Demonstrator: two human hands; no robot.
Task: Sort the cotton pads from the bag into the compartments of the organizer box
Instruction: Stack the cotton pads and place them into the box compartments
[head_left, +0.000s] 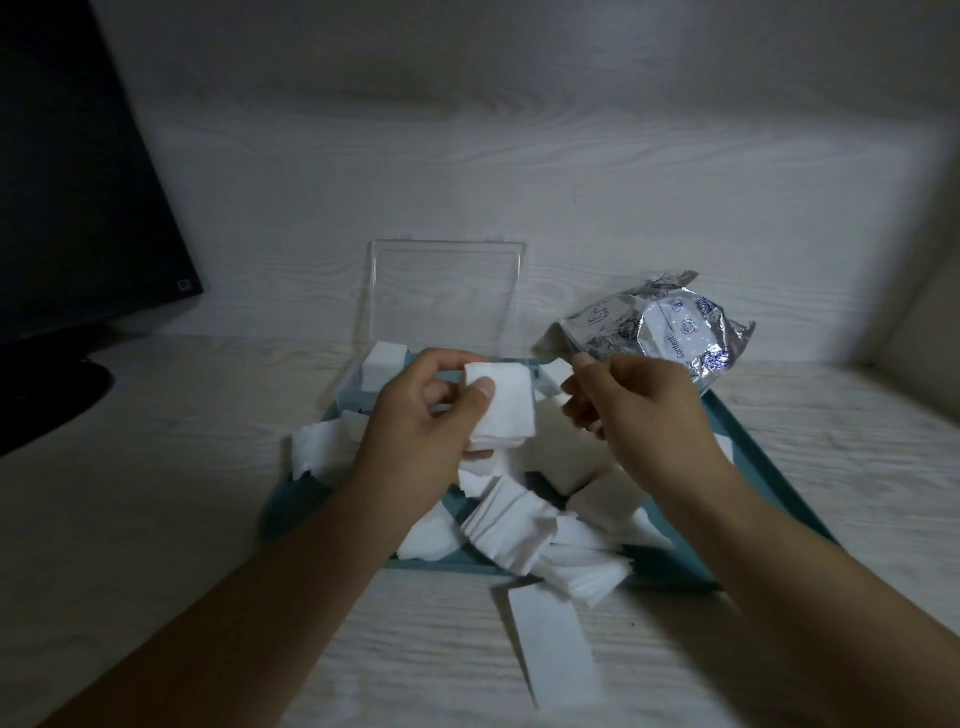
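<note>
The left hand (415, 415) holds a small stack of white cotton pads (501, 405). Its thumb presses on the front of the stack and its fingers curl round the back. The right hand (644, 410) is just beside the stack, a little to the right of it. Its fingers are bent and pinched close together. I cannot tell if they hold anything.

Under both hands sits a teal tray (769, 467). Lots of loose pads (509, 525) lie in a messy heap on it, right below the hands. Some pads hang over the tray's near edge. One long white strip (558, 644) lies on the pale table (156, 519) between the two arms, closer to the person.

Just past the left hand is the organizer box (363, 384), with its clear lid (441, 296) standing open. A few pads (382, 364) stick up in one part of it, beside the left hand's fingertips.

Past the right hand lies the shiny, crumpled bag (660, 327). A dark screen (78, 208) stands far off to the left of the left arm.
</note>
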